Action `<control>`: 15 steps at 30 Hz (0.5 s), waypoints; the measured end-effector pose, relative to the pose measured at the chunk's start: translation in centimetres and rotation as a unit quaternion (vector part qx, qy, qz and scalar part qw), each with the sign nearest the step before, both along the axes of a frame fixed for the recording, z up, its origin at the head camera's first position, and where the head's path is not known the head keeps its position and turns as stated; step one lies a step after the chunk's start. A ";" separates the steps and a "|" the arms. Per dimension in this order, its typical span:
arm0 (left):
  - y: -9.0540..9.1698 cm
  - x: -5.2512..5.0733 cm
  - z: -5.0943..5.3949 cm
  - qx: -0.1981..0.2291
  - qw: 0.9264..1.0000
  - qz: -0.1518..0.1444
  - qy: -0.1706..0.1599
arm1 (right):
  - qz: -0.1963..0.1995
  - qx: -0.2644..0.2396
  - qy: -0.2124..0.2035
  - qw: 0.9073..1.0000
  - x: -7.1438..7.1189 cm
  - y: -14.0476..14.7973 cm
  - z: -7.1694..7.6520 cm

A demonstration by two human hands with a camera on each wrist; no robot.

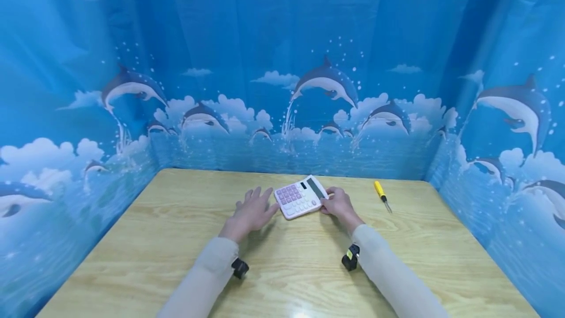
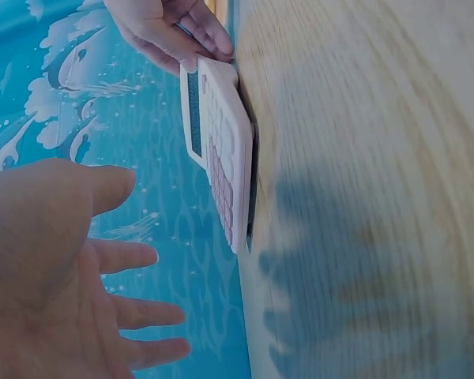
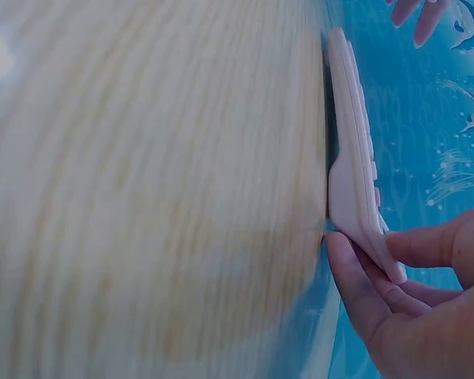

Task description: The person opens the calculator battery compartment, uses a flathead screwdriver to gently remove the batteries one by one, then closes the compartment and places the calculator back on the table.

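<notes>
A white and pink calculator (image 1: 301, 197) lies at a slant on the wooden table, keys up, its display end toward the right. My right hand (image 1: 338, 206) pinches the display end; in the right wrist view the thumb (image 3: 426, 246) is on the top face and the fingers (image 3: 359, 288) reach under the edge. My left hand (image 1: 250, 214) hovers above the table just left of the calculator. In the left wrist view its fingers (image 2: 146, 312) are spread and straight, apart from the calculator (image 2: 225, 150).
A screwdriver (image 1: 382, 195) with a yellow and black handle lies on the table (image 1: 423, 249) to the right of my right hand. Blue curtains (image 1: 273, 23) printed with dolphins stand behind the table and along both sides.
</notes>
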State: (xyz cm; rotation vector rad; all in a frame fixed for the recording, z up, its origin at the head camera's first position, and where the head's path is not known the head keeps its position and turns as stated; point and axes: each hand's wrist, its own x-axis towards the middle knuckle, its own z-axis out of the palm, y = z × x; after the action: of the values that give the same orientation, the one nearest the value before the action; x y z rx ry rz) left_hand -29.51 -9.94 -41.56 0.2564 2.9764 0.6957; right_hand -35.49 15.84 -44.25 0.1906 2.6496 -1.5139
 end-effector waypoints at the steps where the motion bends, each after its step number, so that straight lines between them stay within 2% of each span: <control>1: 0.0 0.1 0.0 0.000 1.000 -0.001 0.000 | 0.004 -0.001 -0.001 1.000 0.1 0.1 0.0; 8: -0.4 0.6 0.0 0.012 1.000 0.006 -0.003 | 0.023 0.004 -0.017 1.000 0.3 0.5 0.5; 15: -0.5 0.8 -0.1 0.030 1.000 -0.008 0.003 | 0.038 0.014 -0.031 0.999 0.6 1.1 0.6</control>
State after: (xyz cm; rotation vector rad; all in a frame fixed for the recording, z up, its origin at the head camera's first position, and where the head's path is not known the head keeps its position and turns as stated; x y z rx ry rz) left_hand -28.74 -10.43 -41.65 0.2863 2.9597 0.7837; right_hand -34.85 16.93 -43.61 0.1352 2.5992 -1.4250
